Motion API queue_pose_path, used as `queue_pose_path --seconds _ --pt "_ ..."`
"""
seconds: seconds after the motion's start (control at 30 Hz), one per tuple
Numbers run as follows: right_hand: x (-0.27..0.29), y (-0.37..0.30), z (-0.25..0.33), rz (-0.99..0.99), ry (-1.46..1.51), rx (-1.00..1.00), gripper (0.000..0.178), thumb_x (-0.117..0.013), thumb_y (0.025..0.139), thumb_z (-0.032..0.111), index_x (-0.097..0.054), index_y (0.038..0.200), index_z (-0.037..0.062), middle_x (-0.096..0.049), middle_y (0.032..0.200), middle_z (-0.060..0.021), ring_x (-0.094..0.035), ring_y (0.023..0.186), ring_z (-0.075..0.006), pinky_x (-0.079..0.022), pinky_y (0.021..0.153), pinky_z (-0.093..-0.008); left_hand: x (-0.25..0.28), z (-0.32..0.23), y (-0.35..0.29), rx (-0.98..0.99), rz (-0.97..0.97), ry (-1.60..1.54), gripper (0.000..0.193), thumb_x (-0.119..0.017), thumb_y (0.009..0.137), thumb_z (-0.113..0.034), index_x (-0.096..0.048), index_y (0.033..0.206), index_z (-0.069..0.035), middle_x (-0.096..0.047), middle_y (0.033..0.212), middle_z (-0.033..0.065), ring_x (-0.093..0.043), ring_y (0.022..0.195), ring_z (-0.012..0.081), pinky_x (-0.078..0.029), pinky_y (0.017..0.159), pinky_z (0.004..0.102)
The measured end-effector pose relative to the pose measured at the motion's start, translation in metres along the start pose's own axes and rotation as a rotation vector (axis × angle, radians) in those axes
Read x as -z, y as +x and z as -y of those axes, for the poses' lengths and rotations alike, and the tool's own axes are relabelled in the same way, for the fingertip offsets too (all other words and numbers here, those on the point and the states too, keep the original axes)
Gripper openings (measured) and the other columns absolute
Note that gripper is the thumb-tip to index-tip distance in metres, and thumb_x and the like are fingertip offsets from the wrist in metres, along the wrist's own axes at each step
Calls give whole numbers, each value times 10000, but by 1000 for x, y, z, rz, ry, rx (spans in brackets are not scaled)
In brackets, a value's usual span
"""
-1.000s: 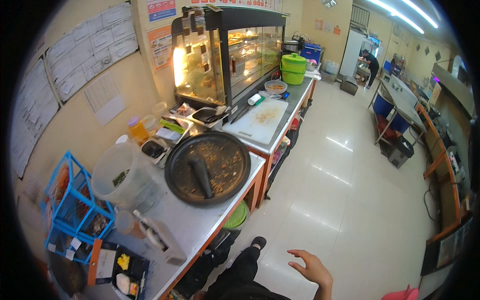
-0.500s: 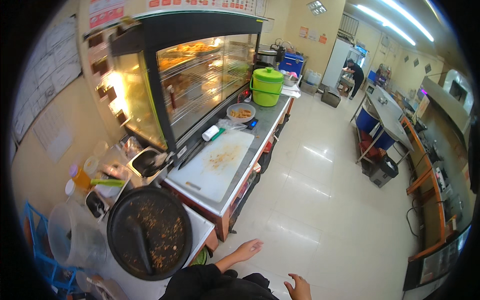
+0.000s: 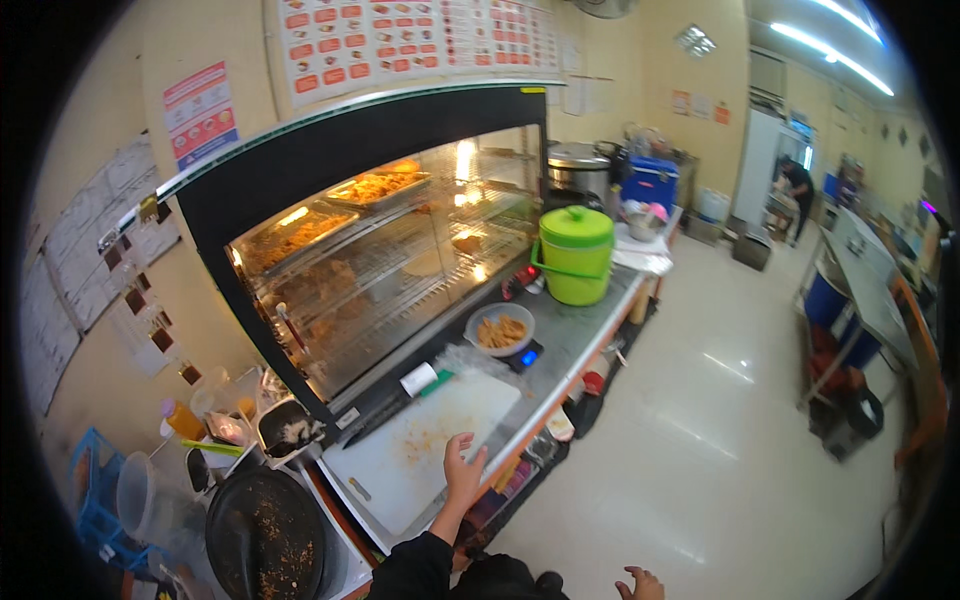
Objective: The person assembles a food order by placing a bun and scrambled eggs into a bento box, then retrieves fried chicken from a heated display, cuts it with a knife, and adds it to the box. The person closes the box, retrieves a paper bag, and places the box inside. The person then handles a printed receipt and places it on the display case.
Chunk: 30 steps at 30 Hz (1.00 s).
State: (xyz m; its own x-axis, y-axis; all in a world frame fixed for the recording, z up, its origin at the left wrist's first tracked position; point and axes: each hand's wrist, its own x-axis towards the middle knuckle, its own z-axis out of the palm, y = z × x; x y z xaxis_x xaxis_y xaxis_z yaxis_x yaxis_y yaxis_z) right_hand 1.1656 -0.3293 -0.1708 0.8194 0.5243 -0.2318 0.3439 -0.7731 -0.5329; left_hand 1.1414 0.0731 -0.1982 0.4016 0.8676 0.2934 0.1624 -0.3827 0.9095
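My left hand (image 3: pixel 462 472) is raised by the right edge of the white cutting board (image 3: pixel 375 462); it is empty, its fingers loosely bent and apart. At the lower edge my right hand (image 3: pixel 640 583) shows in part, holding nothing, fingers spread over the floor side. Brown crumbs lie on the board. Beyond it a bowl (image 3: pixel 472 322) of fried pieces stands on a small scale (image 3: pixel 530 356) with a lit blue display. A white cylinder (image 3: pixel 418 379) and a green-handled item (image 3: pixel 437 381) lie near the board's far edge, beside a crumpled plastic bag (image 3: pixel 470 361).
A glass food warmer (image 3: pixel 360 130) with trays of fried food stands behind the counter. A green lidded bucket (image 3: pixel 577 262) is farther along. At lower left sits a large black mortar (image 3: pixel 305 525) with a pestle (image 3: pixel 236 560). A person (image 3: pixel 797 195) stands far back.
My view has turned left and nearer the counter. My left hand has risen from over the floor to the cutting board's edge. My right hand stays low, at the lower edge.
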Motion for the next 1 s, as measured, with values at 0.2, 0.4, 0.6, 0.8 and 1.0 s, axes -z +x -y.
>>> queue_pose_path --seconds 0.2,0.4,0.6,0.8,1.0 --pt "69 147 64 81 154 536 352 -622 822 150 -546 1154 60 -592 1101 -192 -547 1005 -382 -441 870 -437 -30 35 71 -19 -257 381 477 -749 662 -163 -519 1074 -97 -557 1047 87 -492 1014 286 -363 861 449" --pt "50 246 148 392 337 699 371 -629 820 174 -553 1166 66 -577 1161 -189 -523 1099 -366 -420 927 -419 -83 61 147 135 -374 598 537 -767 642 -193 -496 1102 -126 -538 1097 65 -439 1088 296 -316 879 464" --pt "50 334 164 586 127 846 339 -609 856 216 -547 1166 92 -616 1060 -144 -582 979 -334 -468 855 -380 -91 84 165 212 -401 569 367 -721 666 -113 -521 974 -130 -561 925 1 -471 986 228 -280 852 397" --pt "64 400 212 675 290 920 357 -589 866 163 -524 1211 96 -584 1139 -128 -546 1070 -309 -431 924 -369 -77 27 181 109 -543 509 209 -674 690 -61 -575 862 -127 -582 812 -16 -511 880 188 -276 861 361" --pt "58 445 253 796 565 1090 457 -512 892 83 -391 1329 26 -435 1304 -221 -418 1221 -346 -339 1014 -374 -104 -83 168 10 -526 572 159 -674 685 -40 -582 799 -104 -585 809 22 -526 875 215 -321 836 353"
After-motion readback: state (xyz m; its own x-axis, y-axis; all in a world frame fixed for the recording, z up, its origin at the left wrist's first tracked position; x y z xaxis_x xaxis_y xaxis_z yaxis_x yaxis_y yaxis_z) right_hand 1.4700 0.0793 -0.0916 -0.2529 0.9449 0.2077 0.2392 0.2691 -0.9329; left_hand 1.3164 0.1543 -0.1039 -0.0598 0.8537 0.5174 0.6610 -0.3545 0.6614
